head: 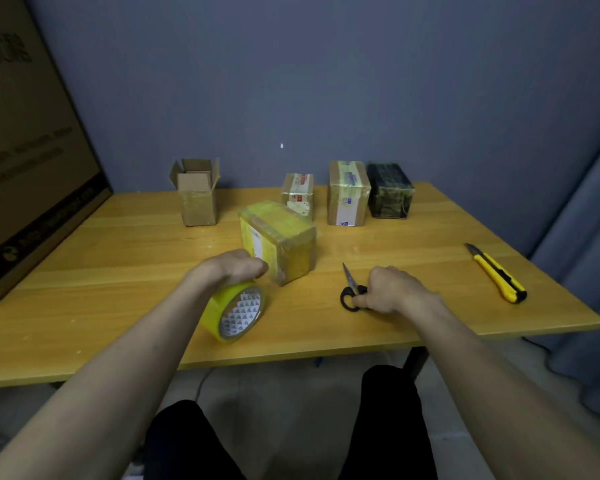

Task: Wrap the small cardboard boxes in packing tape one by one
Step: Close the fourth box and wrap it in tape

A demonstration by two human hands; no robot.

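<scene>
A small cardboard box (284, 239) covered in yellow tape sits at the middle of the wooden table (118, 271). My left hand (231, 268) grips a roll of yellow packing tape (234, 311) just in front of that box, and a clear strip seems to run from the roll to the box. To the right, my right hand (387, 291) holds the black handles of small scissors (351, 287) that lie on the table, blades pointing away from me.
At the back stand an open-topped cardboard box (197, 194), a small taped box (298, 192), a taller taped box (348, 194) and a dark wrapped box (390, 190). A yellow utility knife (497, 273) lies at the right. A large carton (25, 150) leans at the left.
</scene>
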